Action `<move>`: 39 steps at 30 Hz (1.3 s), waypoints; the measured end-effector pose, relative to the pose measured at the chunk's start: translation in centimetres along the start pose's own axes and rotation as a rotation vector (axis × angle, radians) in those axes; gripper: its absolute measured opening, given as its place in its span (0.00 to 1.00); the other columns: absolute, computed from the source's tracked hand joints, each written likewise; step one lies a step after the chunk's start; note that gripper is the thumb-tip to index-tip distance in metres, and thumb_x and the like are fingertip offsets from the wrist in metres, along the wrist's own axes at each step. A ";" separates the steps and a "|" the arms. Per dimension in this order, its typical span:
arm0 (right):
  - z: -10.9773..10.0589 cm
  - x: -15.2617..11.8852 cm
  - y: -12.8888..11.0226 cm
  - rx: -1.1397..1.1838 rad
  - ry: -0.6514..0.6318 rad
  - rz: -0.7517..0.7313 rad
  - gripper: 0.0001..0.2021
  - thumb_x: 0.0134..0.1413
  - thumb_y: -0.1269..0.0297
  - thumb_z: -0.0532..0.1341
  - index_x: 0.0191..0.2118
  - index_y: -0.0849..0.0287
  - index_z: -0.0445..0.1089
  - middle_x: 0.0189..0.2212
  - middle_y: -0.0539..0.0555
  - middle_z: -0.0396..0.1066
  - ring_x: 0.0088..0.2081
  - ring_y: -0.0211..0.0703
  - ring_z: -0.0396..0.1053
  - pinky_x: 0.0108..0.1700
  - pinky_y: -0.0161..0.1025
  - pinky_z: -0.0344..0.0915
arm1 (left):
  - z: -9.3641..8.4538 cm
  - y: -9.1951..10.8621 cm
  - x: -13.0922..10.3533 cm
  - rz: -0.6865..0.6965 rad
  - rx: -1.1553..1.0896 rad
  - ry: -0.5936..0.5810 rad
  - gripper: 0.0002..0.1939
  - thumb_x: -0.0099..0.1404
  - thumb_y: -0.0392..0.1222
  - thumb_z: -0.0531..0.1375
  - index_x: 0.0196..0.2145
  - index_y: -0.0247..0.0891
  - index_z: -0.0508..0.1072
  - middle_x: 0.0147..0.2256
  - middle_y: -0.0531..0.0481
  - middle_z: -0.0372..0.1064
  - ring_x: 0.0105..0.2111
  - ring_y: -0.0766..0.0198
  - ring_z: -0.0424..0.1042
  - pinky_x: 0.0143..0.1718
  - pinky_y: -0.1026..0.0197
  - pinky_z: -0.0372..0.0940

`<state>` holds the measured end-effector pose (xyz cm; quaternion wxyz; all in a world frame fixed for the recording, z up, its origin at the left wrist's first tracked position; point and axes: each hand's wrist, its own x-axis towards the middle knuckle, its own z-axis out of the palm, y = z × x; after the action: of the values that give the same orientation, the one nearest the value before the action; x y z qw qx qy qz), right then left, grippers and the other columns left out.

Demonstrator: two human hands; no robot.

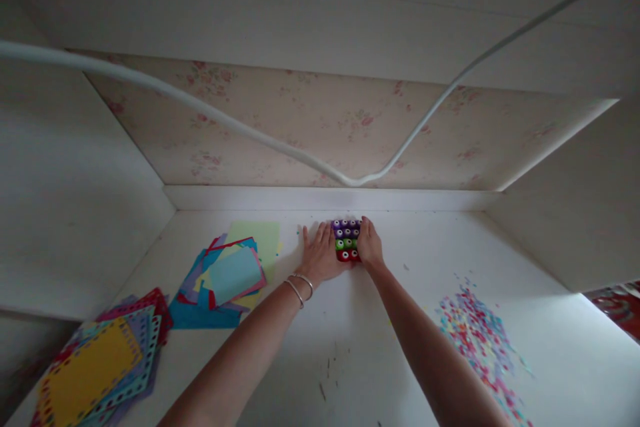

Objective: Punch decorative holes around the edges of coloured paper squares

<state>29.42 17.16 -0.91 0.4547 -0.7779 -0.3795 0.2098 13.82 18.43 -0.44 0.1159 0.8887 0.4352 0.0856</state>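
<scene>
Near the back edge of the white table lies a block of small round-topped pieces (347, 240) in rows of purple, green and red, each with a white and dark spot. Against its left side rests my left hand (320, 255), palm down with the fingers spread and two bracelets at the wrist. My right hand (370, 245) presses on the right side, its fingers close together around that edge. Part of the block is covered by both hands.
Left of the hands, coloured paper sheets (235, 277) overlap on the table (350, 347). Punched-edge cards (90, 370) are piled at the front left. Paper confetti (477, 333) is scattered on the right. A white cable (225, 121) hangs across the view before the flowered wall.
</scene>
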 end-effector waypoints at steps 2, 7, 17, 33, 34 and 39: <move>1.6 0.0 -0.9 0.005 -0.019 -0.008 0.36 0.63 0.39 0.38 0.62 0.57 0.64 0.59 0.60 0.68 0.60 0.54 0.63 0.63 0.48 0.54 | -0.5 -1.6 0.0 -0.016 0.003 -0.007 0.48 0.62 0.68 0.52 0.70 0.38 0.45 0.70 0.38 0.41 0.69 0.38 0.34 0.63 0.26 0.23; 4.5 -0.1 -2.5 0.036 -0.051 -0.050 0.36 0.64 0.41 0.38 0.61 0.61 0.64 0.59 0.62 0.66 0.61 0.54 0.62 0.63 0.47 0.53 | -1.4 -5.0 0.3 -0.043 0.000 -0.033 0.51 0.59 0.72 0.52 0.70 0.39 0.44 0.70 0.39 0.40 0.69 0.39 0.37 0.64 0.28 0.27; 0.2 -2.9 -3.7 0.183 -0.080 -0.116 0.35 0.61 0.37 0.45 0.59 0.60 0.64 0.60 0.61 0.65 0.61 0.52 0.63 0.61 0.45 0.57 | -4.2 -5.6 -4.2 -0.020 0.001 0.011 0.44 0.62 0.63 0.58 0.68 0.38 0.51 0.70 0.40 0.45 0.69 0.46 0.41 0.67 0.41 0.40; -7.7 -24.0 2.8 0.163 -0.416 0.075 0.29 0.59 0.34 0.51 0.22 0.55 0.65 0.12 0.47 0.59 0.16 0.39 0.57 0.21 0.36 0.51 | -7.1 -11.7 -21.4 -0.293 0.115 0.136 0.17 0.68 0.38 0.52 0.52 0.41 0.73 0.53 0.42 0.74 0.53 0.50 0.72 0.59 0.47 0.60; -7.7 -24.1 2.8 0.158 -0.406 0.050 0.29 0.60 0.35 0.51 0.22 0.55 0.66 0.12 0.48 0.60 0.17 0.40 0.58 0.22 0.37 0.53 | -7.3 -11.6 -21.5 -0.289 0.110 0.123 0.18 0.68 0.37 0.52 0.52 0.42 0.73 0.52 0.43 0.74 0.52 0.50 0.73 0.58 0.48 0.61; -7.4 -24.3 2.8 0.148 -0.382 -0.007 0.28 0.62 0.37 0.50 0.23 0.55 0.66 0.14 0.48 0.63 0.20 0.41 0.61 0.26 0.37 0.56 | -7.8 -11.1 -22.1 -0.327 0.098 0.083 0.22 0.66 0.28 0.49 0.51 0.41 0.75 0.48 0.44 0.77 0.47 0.53 0.76 0.49 0.54 0.67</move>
<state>20.41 -6.71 -0.07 0.4310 -0.6871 -0.4452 0.3794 -9.98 8.50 2.78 0.0665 0.8064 0.5820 0.0810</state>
